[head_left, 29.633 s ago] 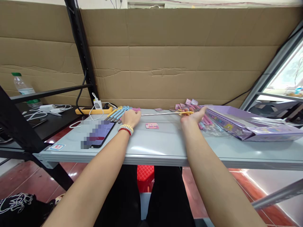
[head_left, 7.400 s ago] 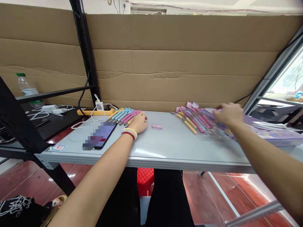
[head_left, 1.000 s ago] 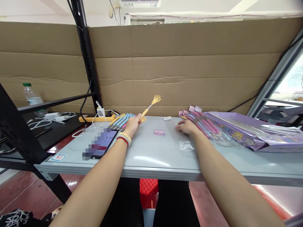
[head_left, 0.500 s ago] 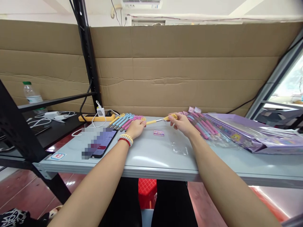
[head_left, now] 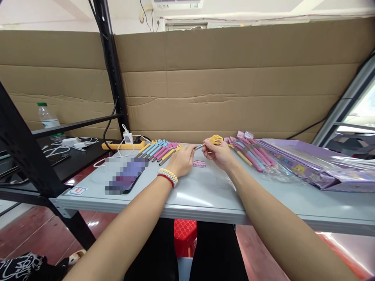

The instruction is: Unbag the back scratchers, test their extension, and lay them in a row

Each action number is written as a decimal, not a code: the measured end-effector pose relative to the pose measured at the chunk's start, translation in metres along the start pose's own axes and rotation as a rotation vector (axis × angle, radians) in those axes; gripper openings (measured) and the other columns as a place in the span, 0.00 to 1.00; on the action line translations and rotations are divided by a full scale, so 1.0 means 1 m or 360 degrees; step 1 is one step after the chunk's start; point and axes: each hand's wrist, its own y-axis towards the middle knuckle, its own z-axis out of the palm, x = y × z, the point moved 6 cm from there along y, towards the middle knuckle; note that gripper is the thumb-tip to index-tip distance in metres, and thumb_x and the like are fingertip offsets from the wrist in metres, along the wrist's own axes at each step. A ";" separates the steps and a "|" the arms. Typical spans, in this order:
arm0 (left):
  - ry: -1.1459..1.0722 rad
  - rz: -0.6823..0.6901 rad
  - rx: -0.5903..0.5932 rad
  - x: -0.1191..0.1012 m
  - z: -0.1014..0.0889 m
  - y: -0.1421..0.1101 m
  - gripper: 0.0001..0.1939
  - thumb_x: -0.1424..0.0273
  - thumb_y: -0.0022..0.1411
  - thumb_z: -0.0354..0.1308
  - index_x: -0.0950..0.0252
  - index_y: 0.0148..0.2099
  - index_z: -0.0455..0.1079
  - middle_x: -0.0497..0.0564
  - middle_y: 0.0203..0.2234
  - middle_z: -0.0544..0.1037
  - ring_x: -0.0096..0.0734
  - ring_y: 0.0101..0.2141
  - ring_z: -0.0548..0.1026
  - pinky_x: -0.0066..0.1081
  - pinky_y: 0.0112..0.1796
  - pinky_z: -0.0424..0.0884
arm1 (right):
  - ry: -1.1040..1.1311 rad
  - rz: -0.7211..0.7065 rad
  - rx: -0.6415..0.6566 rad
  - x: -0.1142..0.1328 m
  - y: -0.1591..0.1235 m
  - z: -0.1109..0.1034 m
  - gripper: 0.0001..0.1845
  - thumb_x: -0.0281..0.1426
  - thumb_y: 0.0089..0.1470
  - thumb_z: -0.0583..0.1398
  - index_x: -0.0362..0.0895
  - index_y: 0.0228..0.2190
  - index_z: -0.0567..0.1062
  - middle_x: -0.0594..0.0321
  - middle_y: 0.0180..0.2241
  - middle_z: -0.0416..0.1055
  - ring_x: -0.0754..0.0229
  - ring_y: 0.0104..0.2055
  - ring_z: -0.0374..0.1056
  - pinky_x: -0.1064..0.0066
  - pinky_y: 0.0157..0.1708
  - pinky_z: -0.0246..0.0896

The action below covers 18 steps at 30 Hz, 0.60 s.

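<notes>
A yellow telescopic back scratcher with a hand-shaped head is held between my two hands above the table. My right hand pinches it just below the head. My left hand is closed around the handle end and hides most of it, while a short stretch of silver rod shows between the hands. Left of my left hand lies a row of blue, pink and yellow back scratchers. Beneath the hands is a small pink printed card. A clear plastic sleeve is partly covered by my right forearm.
Plastic-wrapped back scratchers are piled at the right, against a purple printed package. A phone lies at the left, near a yellow power strip with white cables. Cardboard stands along the back.
My left hand has moved right, closer to my right hand, and less of the rod shows. The scratcher's head has turned upward. The view has shifted slightly.
</notes>
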 end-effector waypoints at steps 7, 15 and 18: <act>0.0008 0.0011 -0.0024 -0.009 -0.003 0.000 0.15 0.66 0.69 0.38 0.63 0.42 0.66 0.53 0.35 0.75 0.35 0.35 0.72 0.30 0.34 0.61 | 0.0034 0.0092 0.0102 -0.008 -0.003 0.015 0.23 0.41 0.30 0.72 0.41 0.27 0.72 0.66 0.19 0.66 0.68 0.19 0.60 0.76 0.15 0.50; 0.0137 -0.0183 0.0083 -0.002 -0.004 0.006 0.17 0.60 0.68 0.39 0.61 0.41 0.66 0.53 0.32 0.76 0.37 0.33 0.73 0.30 0.31 0.57 | -0.0085 -0.0085 -0.0322 0.003 0.007 -0.007 0.24 0.44 0.27 0.71 0.41 0.22 0.70 0.66 0.18 0.63 0.71 0.19 0.54 0.76 0.15 0.43; 0.0200 -0.0183 0.0117 0.004 -0.003 0.005 0.15 0.62 0.68 0.41 0.60 0.41 0.67 0.53 0.31 0.76 0.38 0.32 0.73 0.30 0.30 0.56 | 0.0050 -0.0150 -0.0504 0.013 0.012 -0.037 0.22 0.42 0.31 0.71 0.43 0.24 0.68 0.68 0.18 0.60 0.71 0.18 0.52 0.77 0.14 0.41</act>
